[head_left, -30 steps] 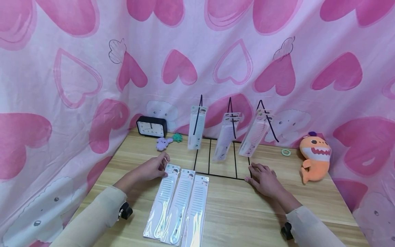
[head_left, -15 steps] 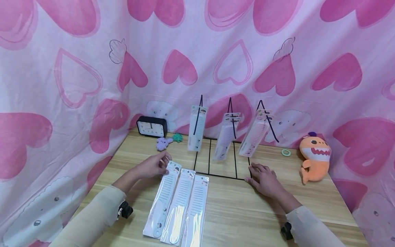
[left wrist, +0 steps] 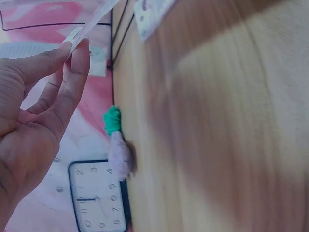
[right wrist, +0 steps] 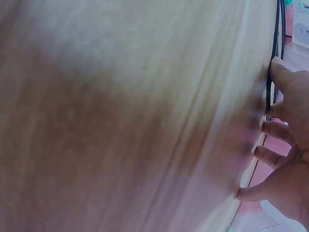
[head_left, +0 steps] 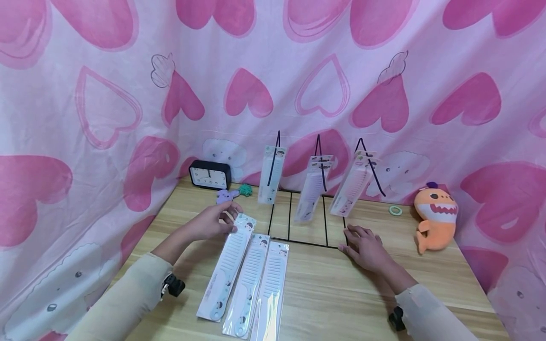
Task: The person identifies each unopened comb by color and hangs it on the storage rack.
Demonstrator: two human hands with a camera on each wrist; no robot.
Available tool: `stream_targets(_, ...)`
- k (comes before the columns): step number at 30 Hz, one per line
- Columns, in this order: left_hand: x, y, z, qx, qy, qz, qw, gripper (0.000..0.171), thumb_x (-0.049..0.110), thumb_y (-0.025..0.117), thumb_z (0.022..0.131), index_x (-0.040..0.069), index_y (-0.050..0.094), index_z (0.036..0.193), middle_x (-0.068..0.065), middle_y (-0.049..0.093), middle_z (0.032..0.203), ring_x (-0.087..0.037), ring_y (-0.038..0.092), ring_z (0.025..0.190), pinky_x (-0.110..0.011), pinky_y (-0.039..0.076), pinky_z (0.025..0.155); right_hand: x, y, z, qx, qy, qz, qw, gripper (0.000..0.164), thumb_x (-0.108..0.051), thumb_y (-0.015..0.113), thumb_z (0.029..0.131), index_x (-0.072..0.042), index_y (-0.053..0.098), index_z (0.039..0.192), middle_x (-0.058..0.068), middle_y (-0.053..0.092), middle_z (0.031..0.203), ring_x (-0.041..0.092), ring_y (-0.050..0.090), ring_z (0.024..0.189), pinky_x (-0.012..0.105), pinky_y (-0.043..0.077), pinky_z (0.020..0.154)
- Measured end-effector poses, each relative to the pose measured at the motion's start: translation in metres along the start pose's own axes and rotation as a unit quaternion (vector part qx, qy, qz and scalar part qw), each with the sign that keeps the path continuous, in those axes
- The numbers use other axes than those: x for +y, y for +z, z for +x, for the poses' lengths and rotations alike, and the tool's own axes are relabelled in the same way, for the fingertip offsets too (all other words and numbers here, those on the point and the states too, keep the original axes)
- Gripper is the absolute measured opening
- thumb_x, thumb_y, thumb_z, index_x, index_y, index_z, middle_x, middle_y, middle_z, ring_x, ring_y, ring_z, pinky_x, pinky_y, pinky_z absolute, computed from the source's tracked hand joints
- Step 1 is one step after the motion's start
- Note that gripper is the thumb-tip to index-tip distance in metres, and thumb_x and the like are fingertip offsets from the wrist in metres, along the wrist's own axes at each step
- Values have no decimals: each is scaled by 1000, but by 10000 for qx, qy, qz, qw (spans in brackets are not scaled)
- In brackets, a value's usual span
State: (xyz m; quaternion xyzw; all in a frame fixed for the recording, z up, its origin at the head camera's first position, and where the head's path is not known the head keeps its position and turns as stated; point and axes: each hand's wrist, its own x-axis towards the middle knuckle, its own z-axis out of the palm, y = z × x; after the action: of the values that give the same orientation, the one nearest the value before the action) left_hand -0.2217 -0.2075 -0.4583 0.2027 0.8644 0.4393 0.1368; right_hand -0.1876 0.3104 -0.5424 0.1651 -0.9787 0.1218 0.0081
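Note:
My left hand (head_left: 211,221) pinches the top corner of a packaged pale blue comb (head_left: 228,272) between thumb and fingers. In the left wrist view the clear package (left wrist: 96,20) is seen edge-on at the fingertips. Two more packaged combs, a middle one (head_left: 247,289) and a right one (head_left: 270,289), lie side by side on the table. My right hand (head_left: 366,248) rests with spread fingers at the front right corner of a black wire rack (head_left: 307,243). In the right wrist view its thumb (right wrist: 282,72) touches the wire and the other fingertips meet the tabletop.
Packaged combs hang from the rack's three hooks: blue (head_left: 272,177), purple (head_left: 310,192) and pink (head_left: 351,187). A black clock (head_left: 210,175), a purple toy (head_left: 223,195) and a green ball (head_left: 245,190) sit back left. An orange shark plush (head_left: 436,218) and green ring (head_left: 395,210) are right.
My left hand has moved slightly back and right, drawing the left comb's top end up and away from the middle comb. The hanging blue comb sways slightly. My right hand stays put.

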Motion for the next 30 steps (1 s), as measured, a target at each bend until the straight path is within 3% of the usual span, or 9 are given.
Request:
stream_targets(11, 33, -9, -3, 158, 166, 97, 9997, 44, 5, 85, 97, 27, 69, 132, -4, 71, 128, -24, 73, 111, -37, 68, 90, 0, -2, 0, -61, 58, -23, 10000, 65, -45, 70, 108, -4, 59, 159, 21, 52, 167, 56, 48, 148, 92, 37, 109)
stream_targets(15, 43, -15, -6, 293, 409, -41, 9987, 44, 6, 85, 97, 25, 70, 133, -3, 72, 132, -24, 74, 111, -35, 68, 90, -1, -2, 0, -59, 86, 4, 9999, 65, -44, 70, 108, -4, 59, 159, 21, 52, 168, 55, 47, 150, 93, 36, 110)
stream_targets(19, 52, -17, -9, 458, 651, -376, 9961, 42, 2, 83, 97, 20, 70, 133, -9, 76, 122, -25, 76, 104, -37, 70, 80, -1, -1, 0, -56, 112, 11, 9999, 65, -45, 70, 108, -5, 59, 159, 20, 52, 168, 54, 47, 150, 93, 35, 111)
stream_targets(23, 60, -18, -10, 665, 892, -509, 9925, 40, 2, 84, 97, 18, 71, 131, -10, 76, 118, -25, 76, 101, -43, 71, 78, -1, -1, -1, -90, 119, 0, 9999, 65, -44, 70, 109, -5, 58, 159, 21, 52, 168, 55, 47, 151, 94, 35, 111)
stream_targets(30, 76, -15, -11, 922, 1277, -622, 9856, 39, 2, 85, 96, 18, 72, 130, -7, 75, 122, -24, 76, 104, -36, 71, 80, -3, -2, -1, -139, 130, -12, 9998, 67, -47, 68, 109, -5, 57, 161, 21, 51, 168, 55, 46, 151, 93, 35, 111)
